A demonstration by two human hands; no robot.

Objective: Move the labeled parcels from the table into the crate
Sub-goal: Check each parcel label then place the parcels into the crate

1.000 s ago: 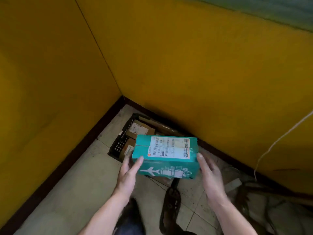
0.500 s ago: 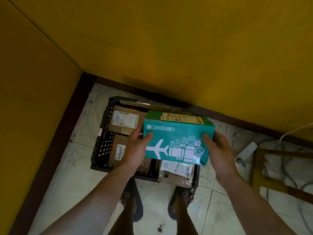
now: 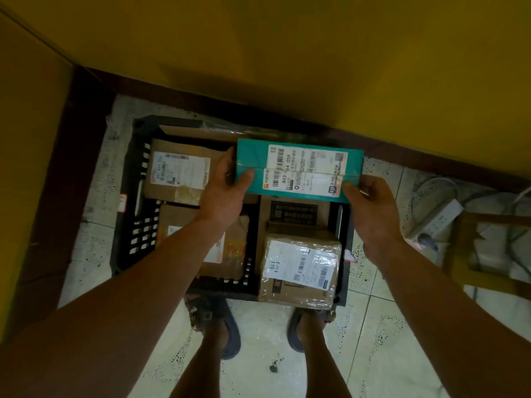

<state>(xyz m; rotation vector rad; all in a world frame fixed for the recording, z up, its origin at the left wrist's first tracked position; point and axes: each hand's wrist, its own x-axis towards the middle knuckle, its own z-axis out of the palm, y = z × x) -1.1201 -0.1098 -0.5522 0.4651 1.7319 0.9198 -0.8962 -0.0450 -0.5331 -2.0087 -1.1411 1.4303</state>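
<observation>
Holding a teal rectangular cardboard parcel (image 3: 298, 170) over the far right part of a black plastic lattice crate (image 3: 137, 225), both hands clamp it by its short ends. White shipping label with barcodes faces up; a tape seam runs along the parcel's length.

Left hand (image 3: 227, 191): thumb laid on the top face at the left end, fingers curled around that end and mostly hidden behind it. Right hand (image 3: 373, 208): thumb tip pressed on the near right corner, fingers bent under the box and out of sight. Both hands are closed in a firm grip on the parcel.

Whether the parcel touches anything below it cannot be told.

Crate sits on a speckled pale tiled floor (image 3: 258, 334) in a corner of yellow walls (image 3: 258, 53). Inside it:
- far left, a brown cardboard parcel with a white label (image 3: 178, 170);
- near left, a brown paper-wrapped parcel (image 3: 237, 248), partly behind the left forearm;
- near right, a brown box wrapped in clear tape (image 3: 301, 265), with a white label, reaching up to the crate's near rim;
- between that box and the teal parcel, a flat brown carton with black print (image 3: 293, 212).

White power strip (image 3: 439, 219) with cables lies on the floor to the right, near a wooden frame (image 3: 465, 254).
</observation>
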